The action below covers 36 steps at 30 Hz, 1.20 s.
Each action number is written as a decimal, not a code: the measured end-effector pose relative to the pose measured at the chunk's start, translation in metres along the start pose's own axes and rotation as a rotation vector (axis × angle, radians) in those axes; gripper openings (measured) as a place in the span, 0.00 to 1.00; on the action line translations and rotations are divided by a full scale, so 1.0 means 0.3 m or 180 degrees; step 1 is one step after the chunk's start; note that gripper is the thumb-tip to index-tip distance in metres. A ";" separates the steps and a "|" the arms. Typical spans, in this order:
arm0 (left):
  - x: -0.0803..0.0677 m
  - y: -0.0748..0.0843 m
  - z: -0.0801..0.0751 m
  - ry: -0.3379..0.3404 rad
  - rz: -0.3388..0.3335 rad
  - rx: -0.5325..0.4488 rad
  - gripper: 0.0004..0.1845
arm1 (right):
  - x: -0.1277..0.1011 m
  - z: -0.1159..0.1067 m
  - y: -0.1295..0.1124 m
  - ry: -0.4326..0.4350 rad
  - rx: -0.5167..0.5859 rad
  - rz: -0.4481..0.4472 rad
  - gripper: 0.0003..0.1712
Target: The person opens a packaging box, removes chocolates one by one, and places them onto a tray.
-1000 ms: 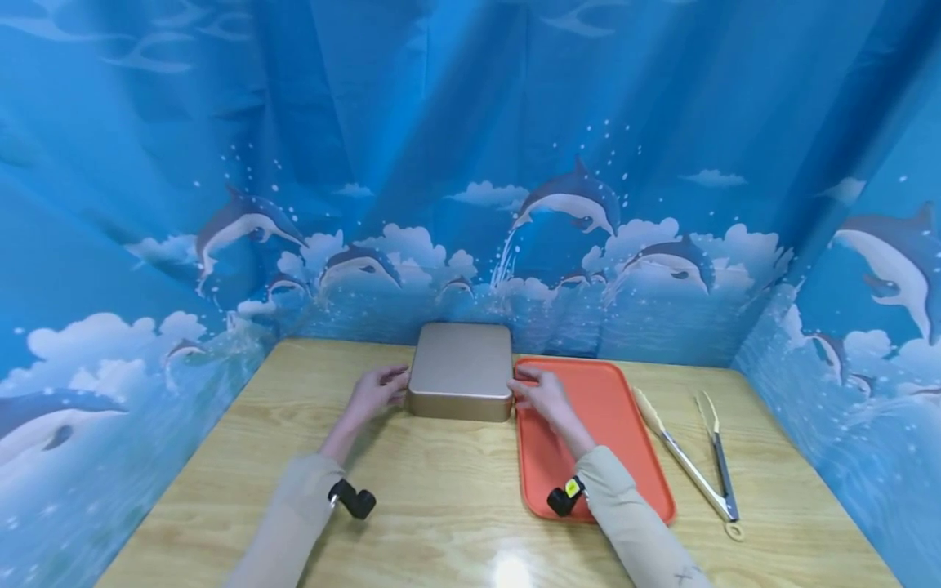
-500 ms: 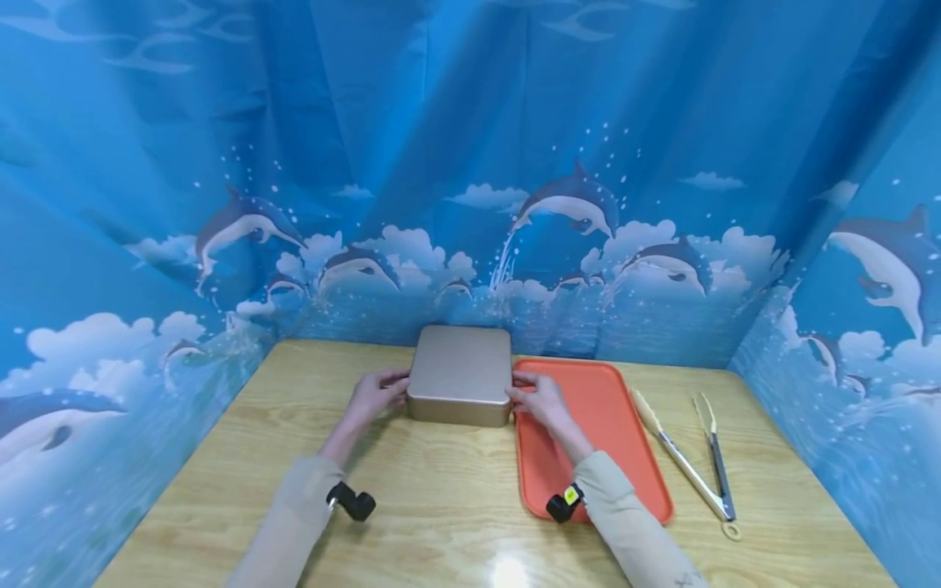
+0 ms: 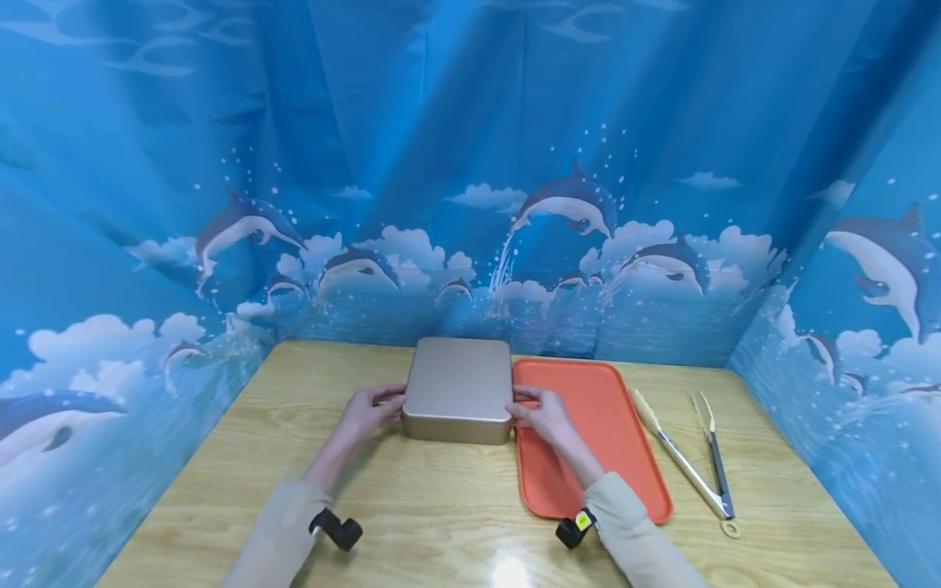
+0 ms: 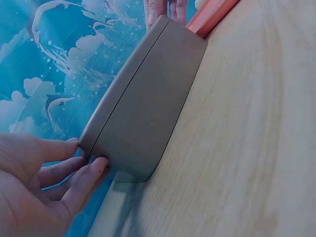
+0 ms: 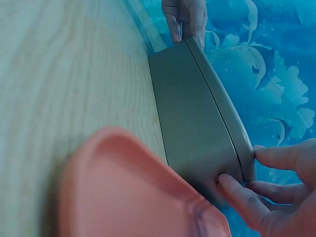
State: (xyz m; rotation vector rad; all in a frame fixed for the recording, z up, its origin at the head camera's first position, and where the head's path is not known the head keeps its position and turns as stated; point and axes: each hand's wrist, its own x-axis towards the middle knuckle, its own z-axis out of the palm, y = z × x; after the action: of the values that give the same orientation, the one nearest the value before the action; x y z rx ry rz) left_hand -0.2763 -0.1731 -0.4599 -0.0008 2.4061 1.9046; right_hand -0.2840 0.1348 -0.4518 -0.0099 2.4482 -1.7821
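A flat square metal tin (image 3: 459,380), champagne-coloured, with a shut lid, rests on the table between both hands. My left hand (image 3: 367,411) holds its left side, with bent fingertips on the lid edge and side wall near the corner, as the left wrist view also shows the tin (image 4: 143,94). Against the opposite side, my right hand (image 3: 546,418) holds on with thumb and fingers, reaching over the tray. In the right wrist view a dark seam runs round the tin (image 5: 187,108) below the lid. What is inside the tin is hidden.
A red-orange tray (image 3: 588,425) lies just right of the tin. Beyond it lie metal tongs (image 3: 694,469) with pale tips, spread apart. The wooden table (image 3: 434,506) ends at a blue dolphin-print curtain (image 3: 470,163) behind and at both sides.
The tin has slid toward me, away from the curtain, with both hands at its sides. The tray and tongs have stayed in place.
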 end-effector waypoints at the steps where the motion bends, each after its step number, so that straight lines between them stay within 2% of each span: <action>1: -0.009 0.000 0.001 -0.0004 -0.0009 -0.0018 0.21 | -0.008 -0.001 0.002 -0.0010 -0.0002 -0.0022 0.27; 13: -0.095 -0.003 0.005 -0.0103 -0.0009 -0.0256 0.23 | -0.092 -0.004 0.025 0.0008 -0.0014 -0.0232 0.27; 20: -0.144 -0.011 0.013 -0.0137 0.0059 -0.0299 0.22 | -0.160 -0.017 0.042 -0.0010 -0.0208 -0.0387 0.26; 28: -0.199 -0.019 0.012 -0.0096 0.0008 -0.0271 0.24 | -0.222 -0.018 0.053 -0.0046 -0.0209 -0.0409 0.27; 36: -0.240 -0.019 0.001 -0.0181 0.0043 -0.0181 0.24 | -0.283 -0.019 0.053 -0.0024 -0.0512 -0.0631 0.28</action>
State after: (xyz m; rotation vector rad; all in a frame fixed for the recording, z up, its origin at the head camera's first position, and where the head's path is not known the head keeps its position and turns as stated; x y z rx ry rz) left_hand -0.2041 -0.1773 -0.4614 0.0658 2.3209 1.9506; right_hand -0.1992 0.1513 -0.4577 -0.2819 2.6600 -1.6438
